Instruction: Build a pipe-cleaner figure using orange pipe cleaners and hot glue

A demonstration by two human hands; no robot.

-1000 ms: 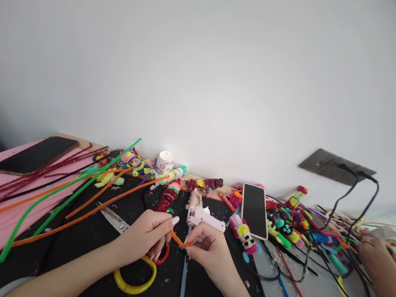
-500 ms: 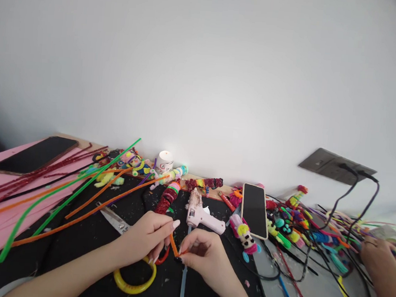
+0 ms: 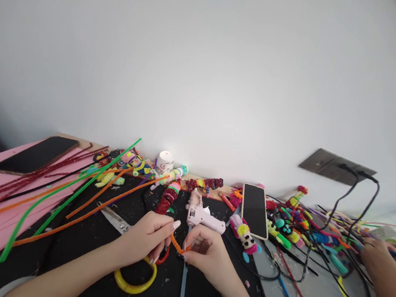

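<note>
An orange pipe cleaner (image 3: 176, 244) stretches between my two hands above the black mat. My left hand (image 3: 150, 237) pinches one end of it, above the scissors (image 3: 134, 285) with yellow and red handles. The fingertips of my right hand (image 3: 203, 254) are closed on the other end. Just beyond my hands lies a pale pink glue gun (image 3: 207, 220), with a clear glue stick (image 3: 183, 289) running from its back towards me. A dark red wrapped figure (image 3: 168, 199) is right behind my left hand.
Green pipe cleaners (image 3: 70, 199) and a dark phone (image 3: 34, 154) lie at left on pink sheets. A light-framed phone (image 3: 255, 210) leans right of the glue gun. Colourful figures and black cables crowd the right, where another person's hand (image 3: 382, 273) works. A wall socket (image 3: 336, 166) is behind.
The orange pipe cleaner between my hands has changed from a sharp bend to a flatter line. My right hand's fingertips have moved slightly up and to the right.
</note>
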